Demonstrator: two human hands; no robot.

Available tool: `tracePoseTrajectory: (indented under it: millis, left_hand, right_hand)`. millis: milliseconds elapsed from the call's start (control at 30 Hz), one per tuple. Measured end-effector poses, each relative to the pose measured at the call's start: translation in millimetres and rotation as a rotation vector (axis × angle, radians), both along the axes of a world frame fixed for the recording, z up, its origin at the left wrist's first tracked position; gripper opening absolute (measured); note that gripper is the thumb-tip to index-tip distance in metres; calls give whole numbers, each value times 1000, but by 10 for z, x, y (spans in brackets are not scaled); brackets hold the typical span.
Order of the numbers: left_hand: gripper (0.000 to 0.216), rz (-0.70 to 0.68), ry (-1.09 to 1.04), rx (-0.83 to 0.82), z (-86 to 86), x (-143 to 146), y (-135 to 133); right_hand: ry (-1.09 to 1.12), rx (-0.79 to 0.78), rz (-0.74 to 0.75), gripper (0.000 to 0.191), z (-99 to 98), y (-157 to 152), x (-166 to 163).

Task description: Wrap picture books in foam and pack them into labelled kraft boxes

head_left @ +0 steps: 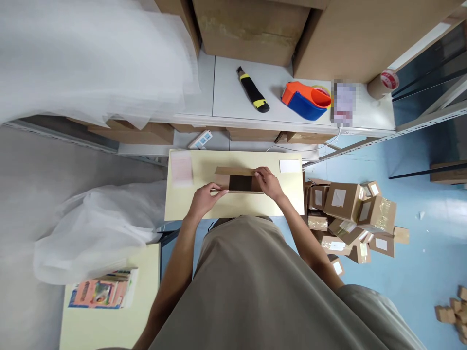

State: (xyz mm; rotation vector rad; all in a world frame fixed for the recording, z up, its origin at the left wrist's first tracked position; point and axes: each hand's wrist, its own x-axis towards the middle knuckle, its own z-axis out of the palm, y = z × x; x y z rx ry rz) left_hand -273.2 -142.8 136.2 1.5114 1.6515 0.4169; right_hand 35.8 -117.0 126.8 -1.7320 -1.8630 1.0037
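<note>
A small cardboard box with raised flaps rests on the pale yellow table in front of my body. Through its gap between the flaps the inside looks dark. My left hand pinches the box's near left corner between thumb and fingers. At the opposite end, my right hand grips the right side, fingertips over the far flap. A pinkish sheet of paper lies left of the box, and a white label lies to its right.
On the shelf beyond the table are a box cutter, an orange and blue tape dispenser and a tape roll. Taped cartons are heaped on the right. White wrapping sheets and books are at left.
</note>
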Motion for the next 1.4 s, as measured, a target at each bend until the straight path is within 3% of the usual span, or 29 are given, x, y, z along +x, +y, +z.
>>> tracePoseTrajectory:
  millis: [133, 300, 467, 767, 1167, 1400]
  left_hand:
    - [38, 85, 72, 37, -59, 23, 65]
    - [54, 117, 92, 95, -181, 74, 165]
    - [31, 99, 122, 163, -247, 153, 194]
    - [20, 217, 125, 135, -235, 295, 84]
    - [21, 364, -22, 21, -343, 337, 185]
    - [28, 431, -175, -48, -451, 296, 221]
  right_hand:
    - [-45, -17, -23, 31, 43, -7, 15]
    - [-145, -17, -173, 17, -10, -147, 65]
    - [16, -53, -281, 24, -135, -358, 60]
    - [223, -102, -333, 39, -177, -414, 214]
    - [289, -95, -385, 35, -338, -374, 228]
    - [449, -123, -412, 40, -429, -398, 274]
